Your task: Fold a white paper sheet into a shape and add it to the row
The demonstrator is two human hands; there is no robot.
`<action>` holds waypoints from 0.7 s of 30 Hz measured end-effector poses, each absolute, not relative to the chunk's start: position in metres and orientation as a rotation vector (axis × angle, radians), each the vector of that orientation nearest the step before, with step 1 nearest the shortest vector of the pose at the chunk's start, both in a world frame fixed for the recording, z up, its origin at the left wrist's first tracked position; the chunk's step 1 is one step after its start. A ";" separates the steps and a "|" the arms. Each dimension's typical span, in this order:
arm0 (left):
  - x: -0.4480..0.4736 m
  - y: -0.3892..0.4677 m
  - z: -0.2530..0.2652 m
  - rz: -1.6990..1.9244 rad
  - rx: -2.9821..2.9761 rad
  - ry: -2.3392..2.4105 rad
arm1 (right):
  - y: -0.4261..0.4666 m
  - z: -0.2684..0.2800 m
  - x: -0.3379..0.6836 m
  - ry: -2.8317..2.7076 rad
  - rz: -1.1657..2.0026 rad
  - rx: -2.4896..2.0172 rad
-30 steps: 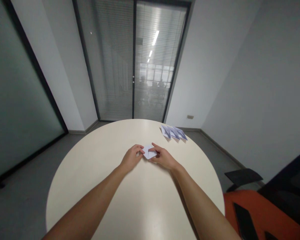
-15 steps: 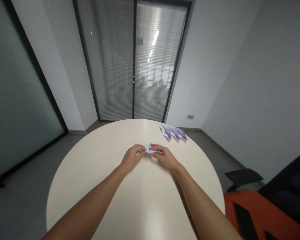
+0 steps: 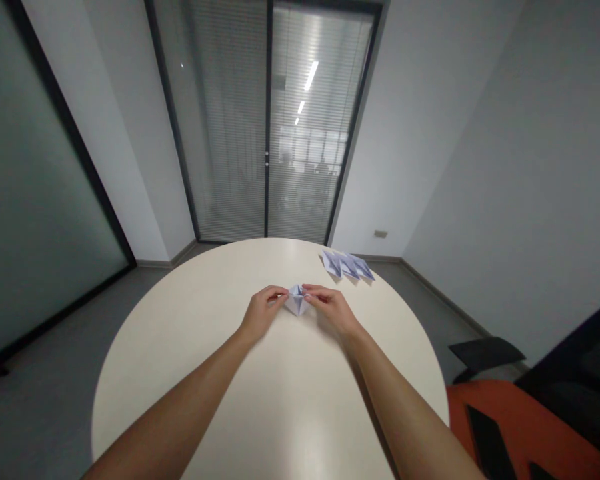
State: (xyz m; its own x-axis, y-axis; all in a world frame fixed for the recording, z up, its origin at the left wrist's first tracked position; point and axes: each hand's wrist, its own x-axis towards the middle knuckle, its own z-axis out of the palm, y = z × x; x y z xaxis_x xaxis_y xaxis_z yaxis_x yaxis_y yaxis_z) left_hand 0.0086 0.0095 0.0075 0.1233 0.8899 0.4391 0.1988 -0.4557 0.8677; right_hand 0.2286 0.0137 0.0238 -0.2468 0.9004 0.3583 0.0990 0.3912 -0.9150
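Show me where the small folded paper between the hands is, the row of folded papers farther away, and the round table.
small folded paper [image 3: 297, 301], head view, its lower white face.
row of folded papers [image 3: 348, 265], head view, the middle piece.
round table [image 3: 190, 320], head view, bare top left of the hands.

folded paper [image 3: 297, 299] now opened into a standing pocket (earlier flat) between fingertips

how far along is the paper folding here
Done: a few folded paper pieces lie in a row near the far right edge of the round table. In hand: the left hand and right hand each pinch a top corner of one small white paper, already creased to a point at the bottom. Left: finishing this piece; no unfolded sheets show on the table.
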 end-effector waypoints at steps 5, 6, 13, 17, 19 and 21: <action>0.009 0.010 0.008 1.350 1.704 1.061 | 0.014 0.025 0.226 -1.557 1.035 -0.888; 0.009 0.010 0.009 1.348 1.703 1.063 | 0.013 0.025 0.226 -1.553 1.040 -0.889; 0.009 0.011 0.008 1.367 1.682 1.078 | 0.012 0.026 0.225 -1.599 1.025 -0.893; 0.009 0.015 0.003 1.392 1.650 1.103 | 0.012 0.023 0.225 -1.580 1.005 -0.857; 0.008 0.017 0.000 1.406 1.616 1.105 | 0.013 0.023 0.225 -1.571 1.004 -0.851; 0.008 0.020 -0.003 1.421 1.571 1.105 | 0.013 0.022 0.225 -1.561 0.997 -0.854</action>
